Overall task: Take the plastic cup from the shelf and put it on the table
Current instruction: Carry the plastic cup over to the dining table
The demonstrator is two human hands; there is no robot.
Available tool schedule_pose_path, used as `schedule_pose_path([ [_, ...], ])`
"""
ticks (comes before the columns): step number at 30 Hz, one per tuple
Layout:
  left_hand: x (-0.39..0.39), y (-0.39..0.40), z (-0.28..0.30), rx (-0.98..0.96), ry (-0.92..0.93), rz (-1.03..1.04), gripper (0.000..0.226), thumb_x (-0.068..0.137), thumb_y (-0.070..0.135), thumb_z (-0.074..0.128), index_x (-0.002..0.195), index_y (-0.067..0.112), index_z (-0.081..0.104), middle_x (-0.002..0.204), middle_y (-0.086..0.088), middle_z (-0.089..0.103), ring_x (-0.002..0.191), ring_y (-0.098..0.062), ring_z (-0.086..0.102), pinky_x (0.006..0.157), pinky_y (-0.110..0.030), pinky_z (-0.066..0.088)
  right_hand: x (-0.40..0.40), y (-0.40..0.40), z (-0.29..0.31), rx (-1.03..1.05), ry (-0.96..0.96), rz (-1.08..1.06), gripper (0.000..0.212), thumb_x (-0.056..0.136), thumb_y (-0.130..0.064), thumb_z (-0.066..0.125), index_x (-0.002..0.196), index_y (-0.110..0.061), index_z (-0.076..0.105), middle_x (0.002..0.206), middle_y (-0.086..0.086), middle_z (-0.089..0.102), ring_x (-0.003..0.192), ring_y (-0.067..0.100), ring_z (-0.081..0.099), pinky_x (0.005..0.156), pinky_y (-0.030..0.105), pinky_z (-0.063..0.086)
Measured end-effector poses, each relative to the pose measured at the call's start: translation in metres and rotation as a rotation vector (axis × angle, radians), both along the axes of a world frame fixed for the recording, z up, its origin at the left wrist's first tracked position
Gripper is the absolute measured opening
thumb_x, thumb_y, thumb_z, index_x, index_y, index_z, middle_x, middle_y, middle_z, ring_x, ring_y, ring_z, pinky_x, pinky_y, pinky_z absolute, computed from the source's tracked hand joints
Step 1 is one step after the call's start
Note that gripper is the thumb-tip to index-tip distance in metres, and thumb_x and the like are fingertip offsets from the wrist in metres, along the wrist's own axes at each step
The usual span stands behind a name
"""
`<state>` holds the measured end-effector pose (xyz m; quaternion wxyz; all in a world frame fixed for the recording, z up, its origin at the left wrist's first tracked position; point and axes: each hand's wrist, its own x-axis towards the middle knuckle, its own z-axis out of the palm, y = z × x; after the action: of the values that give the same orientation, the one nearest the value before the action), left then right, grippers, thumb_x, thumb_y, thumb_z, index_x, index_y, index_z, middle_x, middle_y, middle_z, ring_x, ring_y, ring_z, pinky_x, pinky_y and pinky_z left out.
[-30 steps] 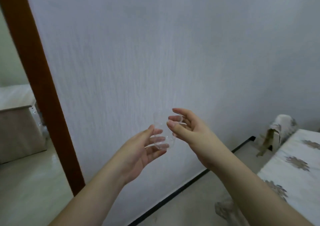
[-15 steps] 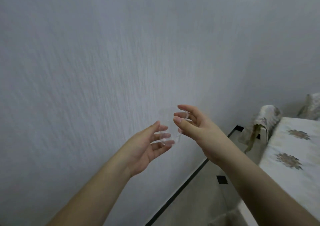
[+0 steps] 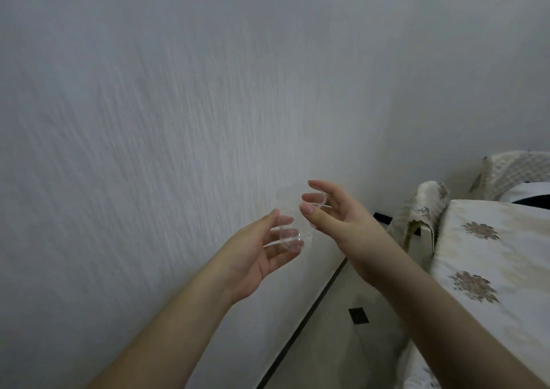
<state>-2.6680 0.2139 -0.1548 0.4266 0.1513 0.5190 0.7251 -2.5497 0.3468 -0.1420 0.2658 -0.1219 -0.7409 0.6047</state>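
A clear plastic cup [image 3: 293, 213], almost see-through against the white wall, hangs in the air between both hands. My right hand [image 3: 336, 219] pinches its rim with thumb and fingers from the right. Below and to the left, my left hand [image 3: 262, 251] cups the cup's base with its fingertips, palm turned up. The table [image 3: 488, 257], covered with a cream cloth with brown flower prints, lies at the right edge, lower than the cup. No shelf is in view.
A textured white wall [image 3: 178, 105] fills most of the view, close behind the hands. A cloth-covered chair back [image 3: 422, 213] stands at the table's far corner. Pale floor [image 3: 336, 338] with a dark skirting line runs between wall and table.
The view has swung right: the brown door frame has left the picture and more of the table shows. Both hands stay on the cup and have shifted slightly right with it.
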Motion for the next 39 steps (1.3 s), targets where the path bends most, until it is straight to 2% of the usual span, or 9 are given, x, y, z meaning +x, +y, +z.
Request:
schedule_pose_path([
  [4, -0.034, 0.039, -0.007, -0.013, 0.023, -0.066, 0.036, 0.097, 0.031, 0.056, 0.110, 0.000, 0.068, 0.107, -0.021, 0.067, 0.091, -0.032, 0.070, 0.074, -0.035, 0.061, -0.025, 0.030, -0.009, 0.001, 0.002, -0.073, 0.066, 0.073, -0.056, 0.069, 0.132, -0.038, 0.048, 0.123, -0.016, 0.061, 0.104, -0.007, 0.060, 0.087, 0.022, 0.049],
  [10, -0.097, 0.090, -0.008, -0.018, 0.041, -0.127, 0.036, 0.097, 0.033, 0.055, 0.110, 0.002, 0.068, 0.115, -0.024, 0.066, 0.096, -0.032, 0.071, 0.072, -0.033, 0.062, -0.082, 0.069, -0.008, 0.023, -0.015, -0.171, 0.069, 0.071, -0.060, 0.069, 0.133, -0.038, 0.049, 0.125, -0.015, 0.061, 0.110, 0.001, 0.061, 0.095, 0.030, 0.048],
  [14, -0.142, 0.121, -0.006, 0.003, 0.043, -0.186, 0.036, 0.097, 0.034, 0.056, 0.109, 0.003, 0.069, 0.112, -0.021, 0.067, 0.094, -0.030, 0.071, 0.074, -0.033, 0.060, -0.121, 0.094, 0.000, 0.029, -0.027, -0.227, 0.068, 0.068, -0.063, 0.071, 0.130, -0.041, 0.050, 0.123, -0.015, 0.063, 0.108, -0.001, 0.061, 0.096, 0.034, 0.048],
  [19, -0.175, 0.166, -0.013, 0.011, 0.029, -0.271, 0.035, 0.097, 0.034, 0.055, 0.107, 0.003, 0.069, 0.104, -0.019, 0.070, 0.085, -0.026, 0.074, 0.068, -0.030, 0.060, -0.144, 0.121, -0.007, 0.005, -0.010, -0.318, 0.072, 0.068, -0.061, 0.072, 0.132, -0.037, 0.050, 0.123, -0.014, 0.063, 0.109, 0.000, 0.061, 0.095, 0.033, 0.049],
  [23, -0.176, 0.208, -0.022, -0.010, 0.036, -0.359, 0.032, 0.098, 0.032, 0.054, 0.105, 0.005, 0.068, 0.101, -0.016, 0.071, 0.080, -0.023, 0.075, 0.071, -0.033, 0.061, -0.142, 0.146, -0.017, -0.009, -0.020, -0.410, 0.066, 0.068, -0.054, 0.072, 0.129, -0.037, 0.051, 0.121, -0.013, 0.063, 0.103, -0.003, 0.063, 0.084, 0.024, 0.051],
  [28, -0.162, 0.269, -0.032, -0.028, 0.017, -0.469, 0.032, 0.097, 0.031, 0.056, 0.106, 0.004, 0.069, 0.108, -0.016, 0.069, 0.082, -0.024, 0.072, 0.071, -0.033, 0.062, -0.121, 0.190, -0.029, -0.032, -0.031, -0.515, 0.062, 0.075, -0.046, 0.072, 0.132, -0.034, 0.050, 0.120, -0.014, 0.063, 0.099, -0.007, 0.063, 0.078, 0.015, 0.053],
  [32, -0.147, 0.330, -0.040, -0.034, 0.031, -0.560, 0.030, 0.093, 0.028, 0.061, 0.110, 0.004, 0.069, 0.106, -0.016, 0.072, 0.080, -0.024, 0.074, 0.066, -0.031, 0.059, -0.102, 0.237, -0.037, -0.040, -0.030, -0.618, 0.062, 0.070, -0.050, 0.072, 0.128, -0.037, 0.053, 0.121, -0.012, 0.064, 0.101, -0.001, 0.065, 0.082, 0.034, 0.057],
  [36, -0.124, 0.393, -0.041, -0.049, 0.058, -0.627, 0.026, 0.093, 0.025, 0.062, 0.109, 0.006, 0.070, 0.085, -0.007, 0.078, 0.072, -0.020, 0.074, 0.065, -0.032, 0.061, -0.080, 0.287, -0.040, -0.046, 0.002, -0.675, 0.068, 0.067, -0.050, 0.072, 0.130, -0.035, 0.051, 0.122, -0.010, 0.063, 0.102, -0.002, 0.063, 0.072, 0.015, 0.054],
  [39, -0.103, 0.437, -0.042, -0.051, 0.061, -0.667, 0.025, 0.093, 0.023, 0.061, 0.109, 0.006, 0.070, 0.096, -0.013, 0.075, 0.073, -0.021, 0.073, 0.069, -0.033, 0.061, -0.059, 0.322, -0.040, -0.033, 0.013, -0.739, 0.071, 0.066, -0.051, 0.072, 0.131, -0.031, 0.052, 0.122, -0.007, 0.064, 0.103, -0.001, 0.064, 0.076, 0.017, 0.054],
])
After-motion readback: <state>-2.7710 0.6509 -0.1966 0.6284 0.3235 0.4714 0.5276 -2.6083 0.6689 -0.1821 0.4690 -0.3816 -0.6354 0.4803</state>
